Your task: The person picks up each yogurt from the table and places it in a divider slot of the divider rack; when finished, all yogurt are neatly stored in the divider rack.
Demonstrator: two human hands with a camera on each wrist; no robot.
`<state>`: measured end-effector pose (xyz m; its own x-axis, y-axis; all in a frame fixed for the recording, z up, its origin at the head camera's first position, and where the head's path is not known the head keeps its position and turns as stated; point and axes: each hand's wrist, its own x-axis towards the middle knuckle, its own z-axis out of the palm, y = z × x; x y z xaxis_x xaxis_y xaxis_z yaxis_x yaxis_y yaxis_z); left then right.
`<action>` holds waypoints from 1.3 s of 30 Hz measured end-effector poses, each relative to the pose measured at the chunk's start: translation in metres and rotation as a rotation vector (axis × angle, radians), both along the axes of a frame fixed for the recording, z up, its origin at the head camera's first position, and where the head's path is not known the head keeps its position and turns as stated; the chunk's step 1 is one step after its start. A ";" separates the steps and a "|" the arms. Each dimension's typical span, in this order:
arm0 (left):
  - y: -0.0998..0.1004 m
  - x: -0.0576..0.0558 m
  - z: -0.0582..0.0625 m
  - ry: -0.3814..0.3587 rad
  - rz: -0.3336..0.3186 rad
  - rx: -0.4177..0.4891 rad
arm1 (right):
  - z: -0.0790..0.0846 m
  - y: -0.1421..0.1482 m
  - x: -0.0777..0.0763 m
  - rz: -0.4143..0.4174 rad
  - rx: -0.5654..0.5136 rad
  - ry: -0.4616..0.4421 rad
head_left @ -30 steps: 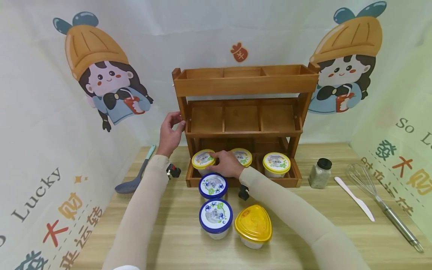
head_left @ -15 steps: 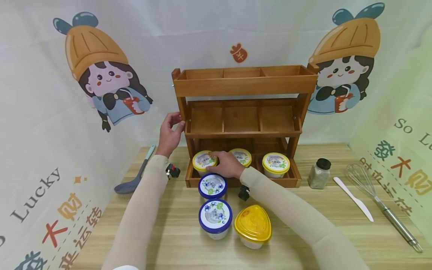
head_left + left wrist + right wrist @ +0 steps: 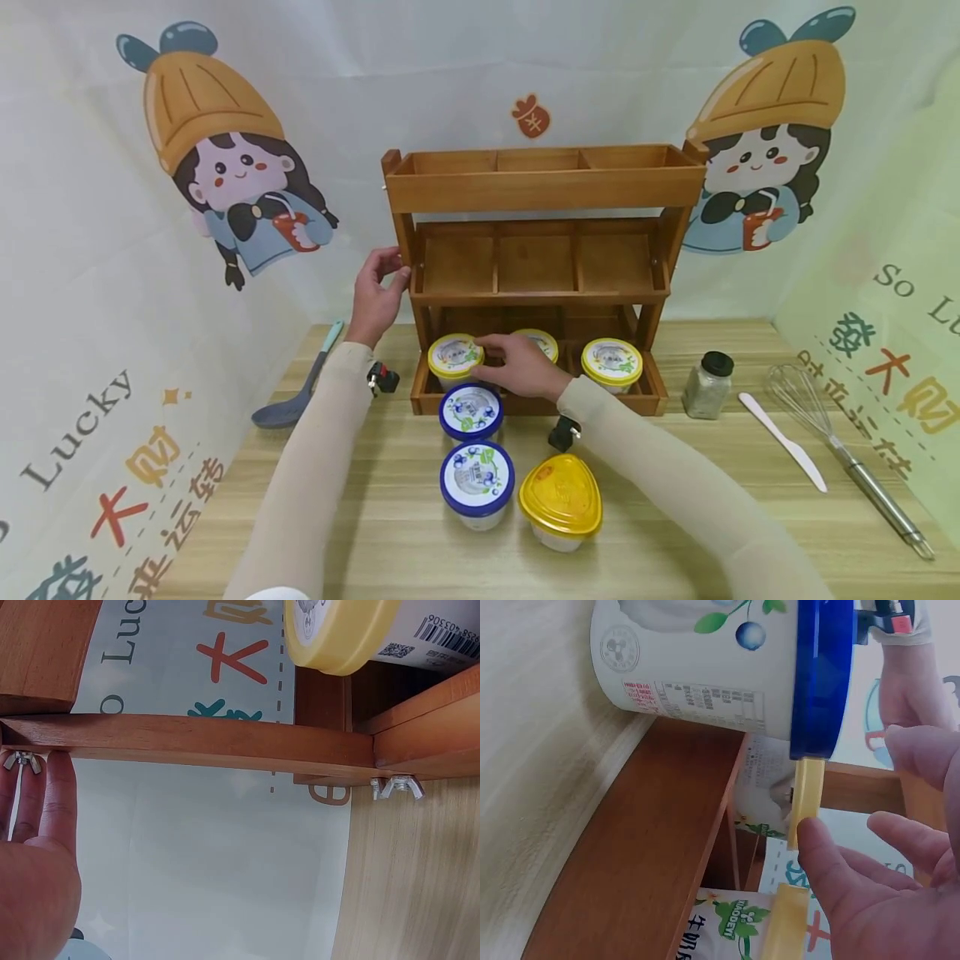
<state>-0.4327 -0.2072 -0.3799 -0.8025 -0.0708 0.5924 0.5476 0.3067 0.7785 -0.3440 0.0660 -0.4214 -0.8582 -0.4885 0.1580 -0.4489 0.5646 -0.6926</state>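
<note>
My left hand [image 3: 377, 298] holds the left post of a three-tier wooden rack [image 3: 540, 196], with the thumb at its front edge; in the left wrist view, extended fingers [image 3: 58, 799] meet the post beside a wing nut. My right hand [image 3: 525, 364] is spread just right of a yellow-lidded cup [image 3: 456, 357] in the bottom tier's left compartment. In the right wrist view its fingertips lie close to that yellow lid [image 3: 808, 795]; whether they touch is unclear. Two more yellow-lidded cups stand there, the middle one [image 3: 542, 340] partly hidden by the hand, the other [image 3: 612, 362] at right.
Two blue-lidded cups [image 3: 471, 410] [image 3: 477, 479] and a yellow triangular-lidded tub [image 3: 561, 498] stand before the rack. A slotted turner [image 3: 288, 408] lies left. To the right are a black-capped jar [image 3: 708, 387], a white plastic knife [image 3: 783, 442] and a whisk [image 3: 862, 471].
My right hand has loosened from the left yellow-lidded cup and drawn slightly right, its fingers spreading. That cup sits slightly further right than at first. The left hand stays on the post.
</note>
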 end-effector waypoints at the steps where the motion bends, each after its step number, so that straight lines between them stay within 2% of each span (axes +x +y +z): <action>1: 0.000 0.000 0.000 -0.001 0.001 -0.002 | 0.001 0.002 0.002 0.006 -0.012 -0.005; 9: -0.001 -0.002 -0.003 -0.025 -0.007 0.010 | 0.005 0.020 0.018 0.049 -0.069 -0.014; 13: 0.000 -0.002 -0.004 -0.037 0.000 0.011 | 0.005 0.032 0.029 0.045 -0.106 -0.030; 14: 0.001 -0.002 -0.003 -0.038 0.002 0.010 | 0.005 0.036 0.031 0.044 -0.112 -0.025; 18: 0.007 0.013 0.009 -0.033 0.008 0.000 | 0.004 0.050 0.040 0.059 -0.149 -0.003; 19: 0.007 0.013 0.009 -0.026 0.005 0.001 | 0.004 0.053 0.042 0.064 -0.153 0.006; 21: 0.006 0.012 0.009 -0.011 0.002 -0.003 | 0.005 0.060 0.048 0.067 -0.153 0.016; 25: -0.001 -0.004 -0.001 0.014 -0.008 0.000 | 0.007 0.072 0.060 0.060 -0.148 0.028; 29: 0.000 -0.004 -0.001 0.015 -0.004 -0.004 | 0.007 0.085 0.074 0.072 -0.159 0.013; 34: 0.000 -0.004 -0.002 0.010 0.003 -0.002 | 0.006 0.099 0.091 0.127 -0.169 -0.008; 39: 0.001 -0.002 -0.001 0.010 0.001 -0.001 | 0.000 0.112 0.104 0.212 -0.178 0.040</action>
<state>-0.4349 -0.2063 -0.3805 -0.7964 -0.0709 0.6006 0.5551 0.3082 0.7725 -0.2403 0.1777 -0.4214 -0.7312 -0.6178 0.2895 -0.5732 0.3262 -0.7517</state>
